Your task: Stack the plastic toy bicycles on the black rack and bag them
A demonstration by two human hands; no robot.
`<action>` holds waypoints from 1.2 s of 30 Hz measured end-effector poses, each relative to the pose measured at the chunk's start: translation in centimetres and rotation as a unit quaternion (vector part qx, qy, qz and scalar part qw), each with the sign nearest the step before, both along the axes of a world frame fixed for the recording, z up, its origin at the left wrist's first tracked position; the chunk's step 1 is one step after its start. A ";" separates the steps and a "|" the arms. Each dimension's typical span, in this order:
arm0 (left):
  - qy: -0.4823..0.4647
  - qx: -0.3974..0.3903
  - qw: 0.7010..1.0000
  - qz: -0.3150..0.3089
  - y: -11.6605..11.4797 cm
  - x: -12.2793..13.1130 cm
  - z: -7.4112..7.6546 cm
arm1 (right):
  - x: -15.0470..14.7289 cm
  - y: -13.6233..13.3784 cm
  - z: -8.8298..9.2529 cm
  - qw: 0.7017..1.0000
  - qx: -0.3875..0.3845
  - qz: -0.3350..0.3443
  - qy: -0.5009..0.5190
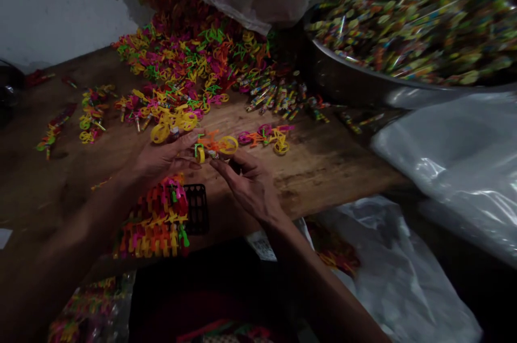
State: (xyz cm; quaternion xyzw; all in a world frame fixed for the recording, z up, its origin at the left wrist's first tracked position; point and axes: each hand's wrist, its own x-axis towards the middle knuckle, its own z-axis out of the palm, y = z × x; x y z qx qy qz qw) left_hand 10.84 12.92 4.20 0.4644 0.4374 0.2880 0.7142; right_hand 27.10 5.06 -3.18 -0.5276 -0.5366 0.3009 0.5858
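Observation:
Between my two hands is a small plastic toy bicycle [210, 141], with an orange frame, yellow wheels and green handlebars. My left hand [167, 155] grips its front end with the fingertips. My right hand [251, 180] pinches at its underside and rear, where a small pale-ended piece [213, 154] shows; its kind is unclear. Yellow toy bicycles [174, 123] stand against the back of my left fingers; whether that hand holds them too, I cannot tell. Just beyond my right hand, more toy bicycles [264, 137] in pink, orange and yellow lie on the wooden table [315, 165].
A black slotted rack [196, 208] at the near edge bears rows of colourful toys [155, 219]. Behind lies a big heap of plastic parts [177, 57] beside patterned tubes [278, 96]. A metal basin [355, 71] full of tubes stands right, near clear plastic bags [452, 154].

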 end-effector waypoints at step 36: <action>0.131 0.216 0.967 0.026 -2.9 0.5 1.6 | 0.1 -3.5 -1.3 0.994 -0.017 0.038 -0.099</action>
